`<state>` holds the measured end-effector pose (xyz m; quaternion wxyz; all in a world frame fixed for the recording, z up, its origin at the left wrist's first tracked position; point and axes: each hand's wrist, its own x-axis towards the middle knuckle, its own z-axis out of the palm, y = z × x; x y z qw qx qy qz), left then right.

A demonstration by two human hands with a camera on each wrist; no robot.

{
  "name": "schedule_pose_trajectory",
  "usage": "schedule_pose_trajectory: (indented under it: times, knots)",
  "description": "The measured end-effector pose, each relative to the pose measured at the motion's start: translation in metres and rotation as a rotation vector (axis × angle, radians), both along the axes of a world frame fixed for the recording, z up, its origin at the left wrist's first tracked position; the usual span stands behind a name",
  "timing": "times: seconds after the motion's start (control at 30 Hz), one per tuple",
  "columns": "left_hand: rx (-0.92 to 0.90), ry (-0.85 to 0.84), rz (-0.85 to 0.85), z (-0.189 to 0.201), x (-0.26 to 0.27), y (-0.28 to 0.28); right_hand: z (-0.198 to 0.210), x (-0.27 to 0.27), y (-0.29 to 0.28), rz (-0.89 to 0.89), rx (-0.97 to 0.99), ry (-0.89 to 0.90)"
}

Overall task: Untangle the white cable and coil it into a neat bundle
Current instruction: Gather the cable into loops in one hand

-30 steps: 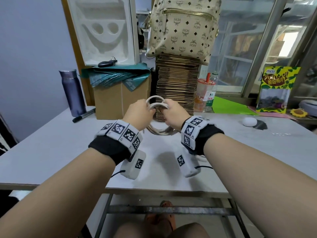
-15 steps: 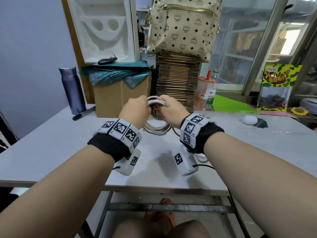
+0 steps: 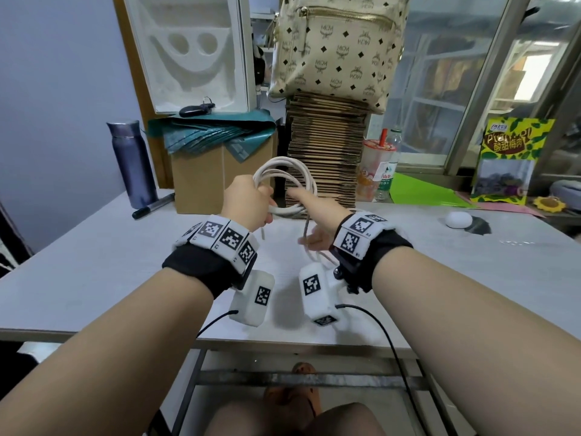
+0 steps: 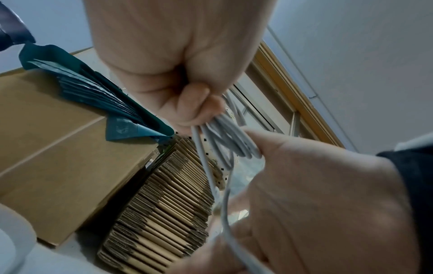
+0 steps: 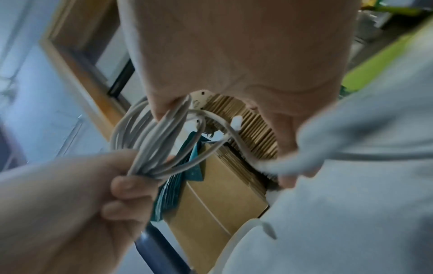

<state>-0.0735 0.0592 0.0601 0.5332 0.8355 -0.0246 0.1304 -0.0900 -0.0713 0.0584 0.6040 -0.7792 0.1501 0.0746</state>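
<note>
The white cable (image 3: 284, 173) is wound into a round coil of several loops, held up above the grey table (image 3: 94, 265). My left hand (image 3: 251, 207) grips the coil's left side in a fist; the left wrist view shows its fingers (image 4: 187, 103) curled round the bunched loops (image 4: 227, 139). My right hand (image 3: 314, 229) is just right of and below the coil, one finger reaching into the loop. It pinches a loose strand (image 3: 305, 229) that hangs from the coil. In the right wrist view the coil (image 5: 150, 140) sits between both hands, and a white connector end (image 5: 236, 123) sticks out.
Behind the hands stand a cardboard box (image 3: 217, 177) and a tall stack of flattened cardboard (image 3: 327, 146) with a patterned bag (image 3: 339, 48) on top. A purple flask (image 3: 132, 162) and black marker (image 3: 154, 206) lie left; a drink cup (image 3: 375, 165) and white round object (image 3: 458, 219) lie right.
The coil has risen and now stands open as a round loop. My right hand has left the coil's top, dropped lower and taken the hanging strand. My left hand keeps its grip.
</note>
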Motion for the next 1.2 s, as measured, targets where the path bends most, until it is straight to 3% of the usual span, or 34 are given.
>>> schedule_pose_trajectory:
  times: [0.17,0.3,0.4,0.53,0.67,0.8,0.9,1.03,1.1,1.2]
  knots:
    - [-0.086,-0.031,0.000,-0.004,-0.001,-0.005,0.000,0.001,0.004,0.071,0.426,0.022]
    - [-0.100,-0.029,-0.011,-0.008,-0.002,-0.006,0.006,-0.001,0.010,0.035,0.542,-0.015]
    - [-0.103,0.065,-0.091,-0.010,-0.004,-0.007,0.009,-0.003,0.010,-0.061,0.541,-0.050]
    - [0.145,0.178,-0.144,-0.011,-0.008,-0.005,0.007,-0.004,0.007,-0.053,0.295,-0.169]
    - [0.419,-0.058,-0.160,-0.006,-0.011,-0.002,0.005,-0.002,0.003,0.224,-0.389,-0.338]
    - [0.700,-0.257,-0.221,-0.004,-0.014,-0.010,0.009,-0.006,0.008,0.339,-0.714,-0.384]
    - [0.875,-0.312,-0.226,-0.006,-0.014,-0.013,0.008,-0.010,0.005,0.317,-0.719,-0.387]
    - [0.906,-0.196,-0.261,-0.004,-0.012,-0.018,0.006,-0.008,-0.002,0.236,-0.623,-0.434]
    - [0.863,-0.178,-0.206,-0.005,-0.012,-0.018,0.004,-0.003,-0.008,0.218,-0.509,-0.393]
    - [0.605,-0.196,-0.103,-0.005,-0.012,-0.015,0.002,0.000,-0.013,0.145,-0.462,-0.386]
